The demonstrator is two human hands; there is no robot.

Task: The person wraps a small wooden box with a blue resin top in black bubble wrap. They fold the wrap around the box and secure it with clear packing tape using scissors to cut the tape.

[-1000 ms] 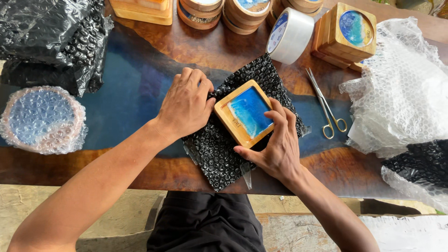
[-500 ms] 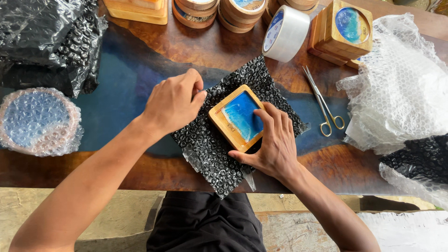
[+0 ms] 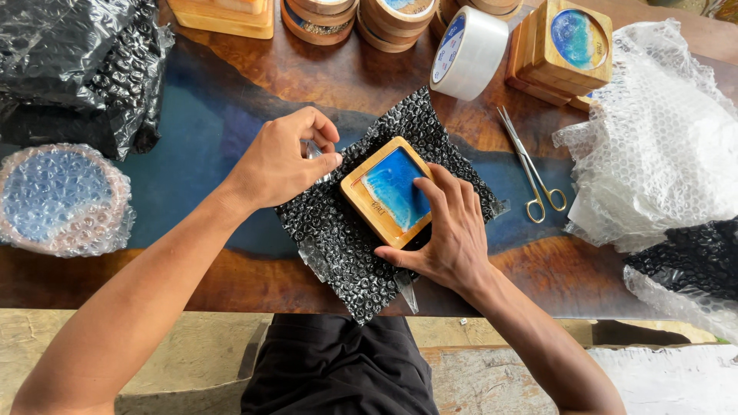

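Observation:
A square wooden coaster with a blue resin centre [image 3: 388,192] lies on a sheet of black bubble wrap [image 3: 346,246] spread on the table. My right hand [image 3: 450,230] rests flat on the coaster's right side and presses it down. To the left, my left hand [image 3: 284,157] pinches the left edge of the black wrap between thumb and fingers and lifts it slightly.
A tape roll [image 3: 469,54] and scissors [image 3: 530,169] lie behind and right of the coaster. Stacks of wooden coasters [image 3: 569,46] line the back. Clear bubble wrap [image 3: 661,138] is piled at right, black wrap [image 3: 69,61] at left, with a wrapped round item [image 3: 61,200].
My left hand has moved off the coaster's left side to the wrap's left edge and closed on it. My right hand has stayed on the coaster.

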